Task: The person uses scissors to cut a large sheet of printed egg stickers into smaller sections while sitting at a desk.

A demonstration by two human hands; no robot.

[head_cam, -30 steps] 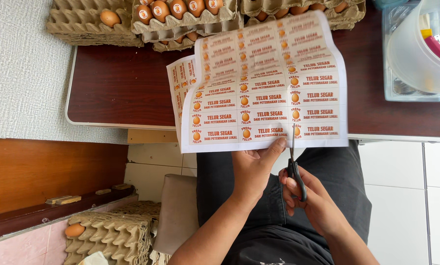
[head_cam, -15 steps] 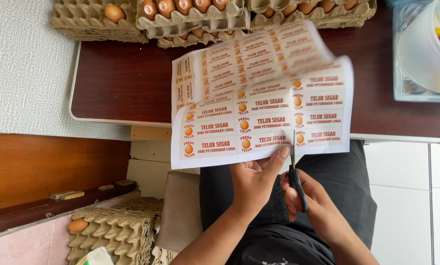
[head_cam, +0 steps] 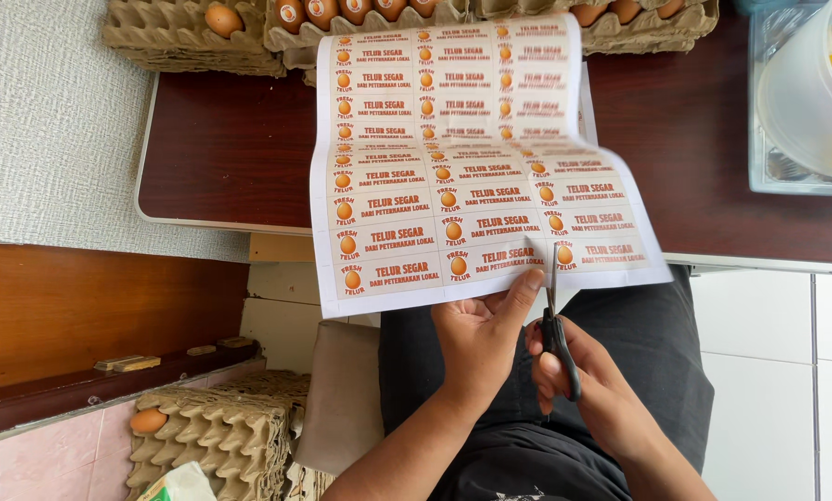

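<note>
A white sheet of printed egg labels [head_cam: 462,167] hangs over the dark wooden table [head_cam: 221,148], its near edge toward my lap. My left hand [head_cam: 479,339] pinches that near edge from below, thumb on top. My right hand [head_cam: 590,390] grips black-handled scissors [head_cam: 555,329], whose blades stand upright and bite into the sheet's near edge between two label columns.
Cardboard egg trays [head_cam: 193,37] with brown eggs line the table's far edge. A clear box with a white tub [head_cam: 801,102] sits at the far right. On the floor at lower left, stacked egg trays [head_cam: 217,436] hold one egg [head_cam: 147,420].
The sheet has shifted and flattened, its far part now lying straight over the table. My hands with the scissors stay at the near edge, blades slightly deeper into the paper.
</note>
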